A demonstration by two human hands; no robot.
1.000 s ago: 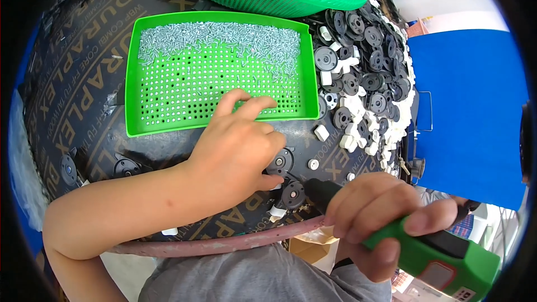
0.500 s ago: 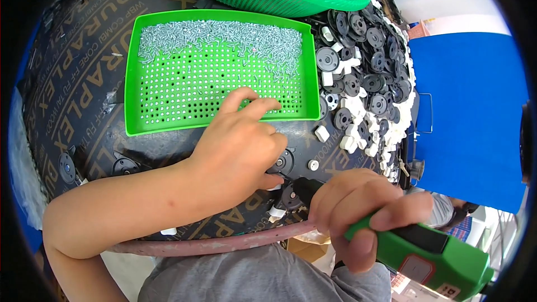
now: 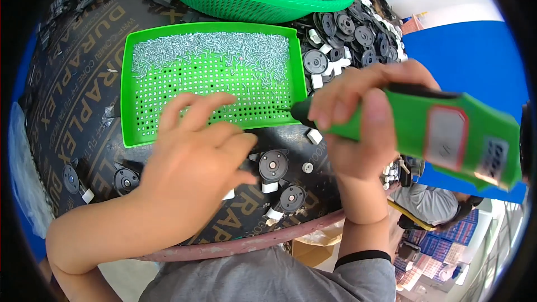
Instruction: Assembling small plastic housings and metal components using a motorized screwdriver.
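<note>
My right hand (image 3: 358, 117) grips a green electric screwdriver (image 3: 425, 131), raised with its black tip pointing left over the near right corner of a green perforated tray (image 3: 134, 128). Small silver screws (image 3: 212, 56) fill the tray's far half. My left hand (image 3: 196, 156) rests on the dark round tabletop just in front of the tray, fingers bent, fingertips at the tray's near edge. A black round part (image 3: 273, 165) with a white piece lies right beside that hand; whether the fingers hold it is hidden.
A green mesh basket (image 3: 246, 0) of black parts stands behind the tray. A heap of black round parts and white pieces (image 3: 347, 39) lies at the right. More assembled parts (image 3: 126, 180) sit at the near left. A blue surface (image 3: 470, 61) lies right.
My right hand has lifted the screwdriver from the table's near edge up and forward to the tray's right corner. The left hand has barely shifted.
</note>
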